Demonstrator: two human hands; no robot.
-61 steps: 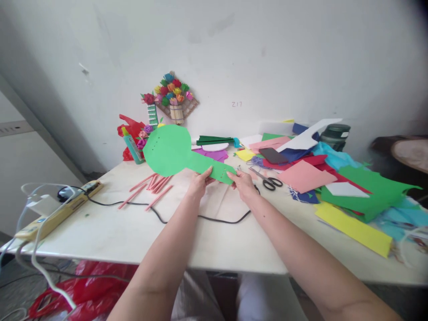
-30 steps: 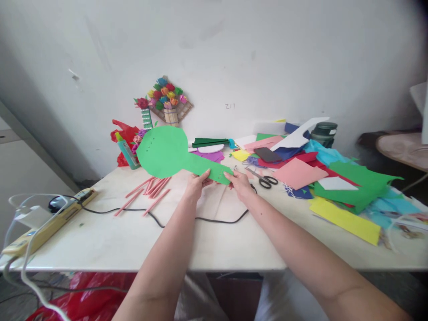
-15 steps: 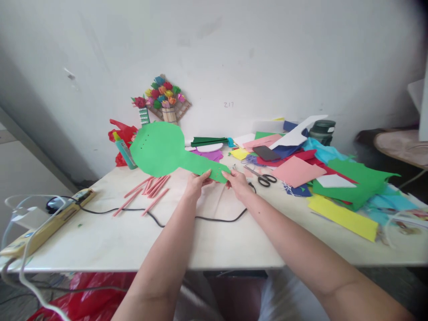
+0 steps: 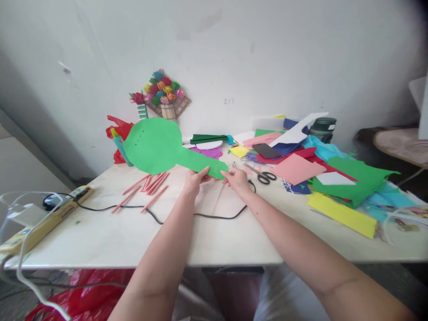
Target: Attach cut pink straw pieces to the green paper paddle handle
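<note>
Above the table I hold a green paper cutout point(image 4: 154, 145), a large round shape with a long narrow handle and small dark holes near the round end's left edge and in the handle. My left hand point(image 4: 196, 180) pinches the handle's lower edge, thumb on top. My right hand point(image 4: 236, 179) grips the handle's right tip between thumb and fingers. Under the round part lie several pink rolled sticks point(image 4: 152, 185) on the table. Black-handled scissors point(image 4: 264, 176) rest just right of my right hand. A glue bottle point(image 4: 121, 148) stands partly behind the cutout's left edge.
Coloured sheets, among them a pink sheet point(image 4: 298, 168) and a yellow strip point(image 4: 343, 214), cover the right side. A black cable point(image 4: 219, 217) crosses the table point(image 4: 230, 245) from a power strip point(image 4: 50, 220). Paper flowers point(image 4: 162, 91) stand by the wall; a dark jar point(image 4: 323, 129) is back right.
The green cutout has shifted slightly left, its handle tip now showing a little more beside my right fingers. Both hands keep their hold. The whole view has moved slightly.
</note>
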